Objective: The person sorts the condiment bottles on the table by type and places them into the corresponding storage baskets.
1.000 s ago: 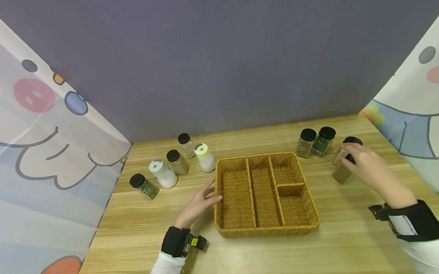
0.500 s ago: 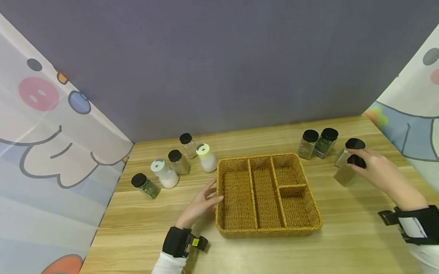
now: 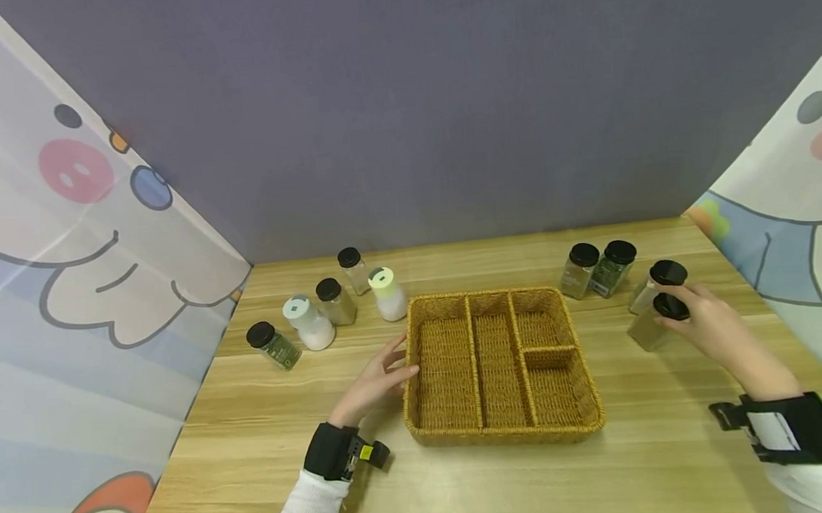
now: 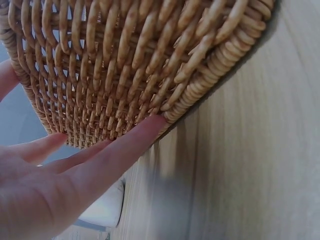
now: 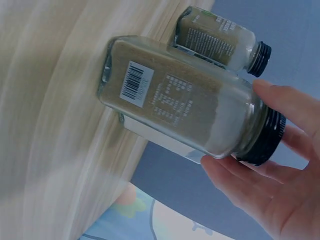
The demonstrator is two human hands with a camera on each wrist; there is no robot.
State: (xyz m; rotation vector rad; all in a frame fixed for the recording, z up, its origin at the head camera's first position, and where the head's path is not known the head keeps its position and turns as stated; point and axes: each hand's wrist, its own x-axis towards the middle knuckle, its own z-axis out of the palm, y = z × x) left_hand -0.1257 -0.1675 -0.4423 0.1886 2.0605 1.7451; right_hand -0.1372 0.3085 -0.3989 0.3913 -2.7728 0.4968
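On the right, my right hand (image 3: pixel 709 329) has its thumb and fingers around the neck and black lid of a glass spice jar (image 5: pixel 165 95) filled with brown powder, its base close to the tabletop. Another black-lidded jar (image 3: pixel 646 292) stands right behind it, partly covered by the hand. At the left wall of a wicker basket (image 3: pixel 505 433) with divided compartments, my left hand (image 3: pixel 369 382) rests with extended fingers. Its fingertips (image 4: pixel 150 125) touch the outside of the weave low down, while the thumb lies at the rim. No jar is inside the basket.
Two jars, one brown (image 3: pixel 577 277) and one green (image 3: pixel 611 274), stand behind the basket's right corner. To the left are a green-herb jar (image 3: pixel 278 350), a white shaker (image 3: pixel 315 331), a yellow-topped shaker (image 3: pixel 390 299) and two more black-lidded jars (image 3: pixel 340 308). A grey panel (image 3: pixel 447 134) rises behind.
My right hand has settled closer around the lid and neck of the front spice jar. The view has shifted slightly; the left hand and basket stay together as before.
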